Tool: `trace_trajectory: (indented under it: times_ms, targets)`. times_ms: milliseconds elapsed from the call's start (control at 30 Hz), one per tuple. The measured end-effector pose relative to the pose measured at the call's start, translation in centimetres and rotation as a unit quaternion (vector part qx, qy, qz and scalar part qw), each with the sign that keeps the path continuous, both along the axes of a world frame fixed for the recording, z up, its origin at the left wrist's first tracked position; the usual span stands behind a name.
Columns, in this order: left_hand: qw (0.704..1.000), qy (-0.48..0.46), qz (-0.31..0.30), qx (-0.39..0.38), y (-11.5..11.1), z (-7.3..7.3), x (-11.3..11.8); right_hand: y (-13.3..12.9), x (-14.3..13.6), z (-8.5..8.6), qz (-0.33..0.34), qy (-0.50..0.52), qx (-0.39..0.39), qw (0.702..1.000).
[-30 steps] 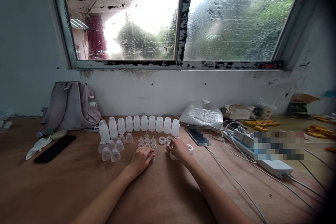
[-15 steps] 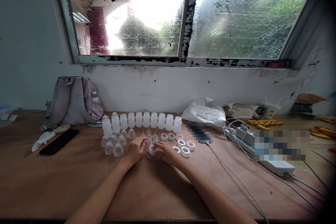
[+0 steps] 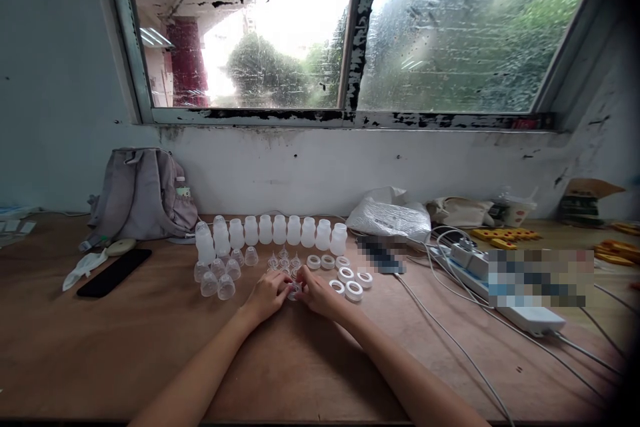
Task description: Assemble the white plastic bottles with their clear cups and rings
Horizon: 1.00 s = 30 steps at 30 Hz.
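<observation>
— At six o'clock from the clear, pointed, silicone-looking teats (image 3: 273,263), your left hand (image 3: 269,293) and right hand (image 3: 316,289) pinch a small, clear, round-rimmed piece (image 3: 293,294) between their fingers.

— How should it handle for you?

— Probably light, soft and slippery; take it by the rim, since a thin wall may buckle.

— And the frosted, white plastic bottles (image 3: 294,231) at your twelve o'clock?

— Upright; two around ten o'clock wear clear domed covers (image 3: 220,221). You can't tell their contents through the frosting.
</observation>
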State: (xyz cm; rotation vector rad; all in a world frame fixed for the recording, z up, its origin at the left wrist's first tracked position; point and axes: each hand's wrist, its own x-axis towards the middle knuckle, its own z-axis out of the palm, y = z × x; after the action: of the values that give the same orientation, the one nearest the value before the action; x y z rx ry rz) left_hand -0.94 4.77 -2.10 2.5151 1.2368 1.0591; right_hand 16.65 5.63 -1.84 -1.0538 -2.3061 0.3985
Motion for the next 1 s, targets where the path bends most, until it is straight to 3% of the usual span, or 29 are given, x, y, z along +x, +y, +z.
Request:
trace_trajectory:
  times_ms: [267,433,667,833,1000]
  targets:
    - [0.993,-0.099,0.014,-0.059,0.5,-0.4,0.6,-0.5,-0.2,0.6,0.020,0.014,0.022,0.999]
    - [0.963,-0.224,0.017,-0.148,0.6,-0.1,0.4,-1.3,-0.2,1.8,0.039,0.016,0.057,0.998]
    - [0.864,-0.384,-0.033,-0.325,0.2,0.4,1.2,-1.1,-1.1,0.8,-0.072,0.059,0.079,0.992]
    - [0.847,-0.402,-0.039,-0.346,-0.8,1.3,1.5,-0.6,-1.4,0.4,-0.150,0.083,0.068,0.983]
    - [0.836,-0.375,-0.081,-0.392,-1.3,1.5,1.5,-0.1,-1.3,0.5,-0.177,0.091,0.043,0.979]
